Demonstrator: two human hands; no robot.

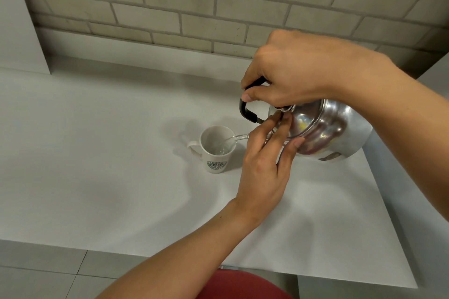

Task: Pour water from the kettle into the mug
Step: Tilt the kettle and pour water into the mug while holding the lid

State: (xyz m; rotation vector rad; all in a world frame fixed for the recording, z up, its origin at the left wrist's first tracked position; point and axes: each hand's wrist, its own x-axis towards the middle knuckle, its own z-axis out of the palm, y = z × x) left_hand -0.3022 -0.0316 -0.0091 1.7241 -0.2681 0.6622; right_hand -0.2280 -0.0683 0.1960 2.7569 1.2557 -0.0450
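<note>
A shiny steel kettle [325, 128] is tipped to the left above the white table [97, 153]. My right hand [296, 70] grips its black handle [245, 109] from above. My left hand [264, 162] presses its fingertips against the kettle's lid and front, hiding the spout. A thin stream of clear water [237, 138] runs from behind those fingers into a white mug [217, 149] with a green logo. The mug stands upright on the table, its handle to the left, with a little water in its bottom.
A grey brick wall [194, 2] rises behind the table. A white panel [19, 19] stands at the far left. The table's front edge runs across the bottom, with tiled floor [48, 274] and a red seat [243, 285] below it.
</note>
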